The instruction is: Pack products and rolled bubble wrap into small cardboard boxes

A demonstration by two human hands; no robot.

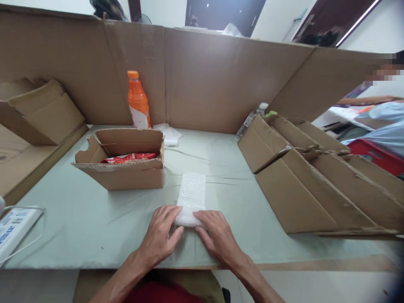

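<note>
My left hand and right hand grasp the bubble wrap at its thicker near end, one on each side, fingers over the top and thumbs on the side towards me. Gripping both sides together probably holds that end even. The bubble wrap lies near the middle of the near edge of the surface, its flat length running towards the far edge, likely so it lies straight between my hands. Beyond my left hand, towards the left edge, stands a topless carton with red packaging inside, seemingly placed within reach. Behind it, by the far edge, an orange bottle stands before a cardboard screen. Cardboard bins line the right edge, perhaps to be out of my arms' way, with a clear bottle at their far end. A power strip lies at the near left corner.
</note>
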